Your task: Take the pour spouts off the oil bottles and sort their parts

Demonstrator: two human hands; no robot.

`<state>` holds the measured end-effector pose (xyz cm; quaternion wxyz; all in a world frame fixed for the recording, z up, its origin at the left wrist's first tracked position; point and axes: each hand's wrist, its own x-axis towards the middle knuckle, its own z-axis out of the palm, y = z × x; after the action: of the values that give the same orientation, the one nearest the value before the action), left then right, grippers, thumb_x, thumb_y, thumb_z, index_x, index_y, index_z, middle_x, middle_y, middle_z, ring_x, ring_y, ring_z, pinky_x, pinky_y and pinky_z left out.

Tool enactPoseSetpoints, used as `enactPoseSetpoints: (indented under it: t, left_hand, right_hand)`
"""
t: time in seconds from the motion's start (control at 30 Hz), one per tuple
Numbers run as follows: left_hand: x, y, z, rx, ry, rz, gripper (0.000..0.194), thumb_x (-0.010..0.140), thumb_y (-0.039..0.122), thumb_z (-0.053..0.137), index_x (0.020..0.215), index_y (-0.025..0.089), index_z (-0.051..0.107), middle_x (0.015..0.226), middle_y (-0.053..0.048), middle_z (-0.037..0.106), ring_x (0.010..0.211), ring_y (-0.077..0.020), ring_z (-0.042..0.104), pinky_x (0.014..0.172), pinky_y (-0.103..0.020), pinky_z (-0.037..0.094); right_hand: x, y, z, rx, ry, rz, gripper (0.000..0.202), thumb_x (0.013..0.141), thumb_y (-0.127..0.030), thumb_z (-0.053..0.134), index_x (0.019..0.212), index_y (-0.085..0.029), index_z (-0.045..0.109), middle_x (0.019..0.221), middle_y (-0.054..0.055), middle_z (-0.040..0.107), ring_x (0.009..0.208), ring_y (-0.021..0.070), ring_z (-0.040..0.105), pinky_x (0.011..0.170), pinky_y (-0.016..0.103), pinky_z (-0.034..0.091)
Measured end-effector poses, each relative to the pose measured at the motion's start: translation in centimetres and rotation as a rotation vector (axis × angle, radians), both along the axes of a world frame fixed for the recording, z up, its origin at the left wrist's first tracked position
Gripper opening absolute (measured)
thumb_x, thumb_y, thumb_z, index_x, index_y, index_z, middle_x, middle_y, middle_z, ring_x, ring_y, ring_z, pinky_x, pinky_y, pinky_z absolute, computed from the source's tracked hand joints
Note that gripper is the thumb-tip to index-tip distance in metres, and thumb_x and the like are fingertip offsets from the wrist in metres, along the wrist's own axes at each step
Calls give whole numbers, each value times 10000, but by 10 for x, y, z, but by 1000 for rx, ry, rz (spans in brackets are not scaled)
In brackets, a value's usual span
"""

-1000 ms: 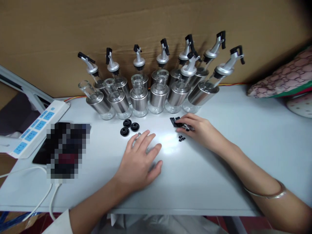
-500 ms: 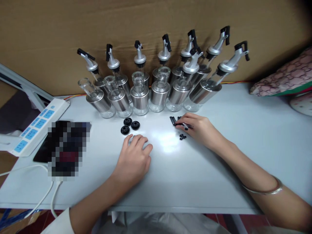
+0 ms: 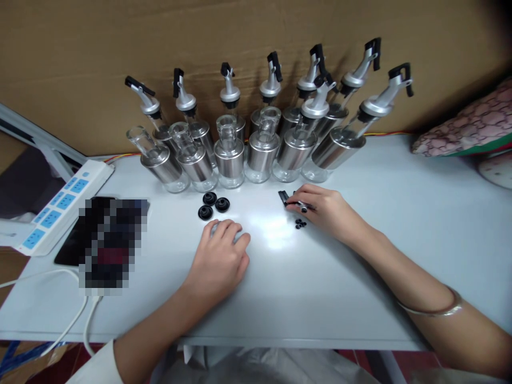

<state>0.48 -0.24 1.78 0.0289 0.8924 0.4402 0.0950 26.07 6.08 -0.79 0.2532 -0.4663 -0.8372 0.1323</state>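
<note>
So the right hand (image 3: 334,210) has a small metal piece (image 3: 303,209) pinched beside some black strips (image 3: 283,198). Left hand (image 3: 222,258) is curled, can't tell its grip.

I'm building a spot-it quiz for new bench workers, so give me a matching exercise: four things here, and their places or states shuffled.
1. Three black round parts
2. Power strip
3. Bracelet
4. Right hand

A. Around the right forearm
B. Between the left hand and the bottles
C. Fingers closed on a small silver-and-black part
D. At the table's left side

Pairs: 1-B; 2-D; 3-A; 4-C
</note>
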Motion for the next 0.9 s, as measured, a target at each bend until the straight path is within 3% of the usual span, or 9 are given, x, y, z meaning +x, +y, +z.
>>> enactPoseSetpoints:
  t: [0.27,0.5,0.57,0.63,0.73,0.9]
  left_hand:
    - [0,0,-2,22,-15,4,176,870,119,473,928,147,636,985,-84,666,1010,-256,605,939,-444,431]
    - [1,-3,0,80,-97,18,173,883,124,466,936,154,628,1006,-97,694,1041,-275,614,1010,-540,354]
    - [2,-5,2,152,-219,-75,167,882,114,466,947,149,616,975,-94,703,999,-253,623,973,-491,386]
    - [4,-9,4,186,-375,-265,164,893,117,454,959,146,601,905,-77,706,907,-206,629,863,-383,444]
    - [11,-17,2,94,-495,-515,174,918,124,420,932,154,590,804,-41,697,780,-151,617,695,-273,451]
    - [16,-26,-9,-104,-510,-608,192,876,115,409,963,163,572,813,-48,691,745,-161,613,668,-275,461]
  right_hand:
    - [7,0,2,27,-45,-58,175,905,-254,553,820,-176,684,777,58,644,579,150,576,580,285,485]
    - [17,1,3,58,18,-33,121,884,-284,600,914,-192,672,828,57,658,634,169,611,584,292,504]
    - [22,2,3,70,-1,-29,119,884,-278,602,926,-193,674,844,63,669,663,182,630,599,301,512]
    - [26,2,4,74,-16,-15,125,879,-278,611,933,-187,677,852,70,677,677,191,645,603,306,517]
    - [28,2,4,52,-4,5,133,878,-281,615,952,-191,678,865,72,686,703,198,659,604,303,517]
    - [26,1,12,29,52,-6,164,873,-327,629,972,-205,676,842,63,700,687,193,645,562,292,492]
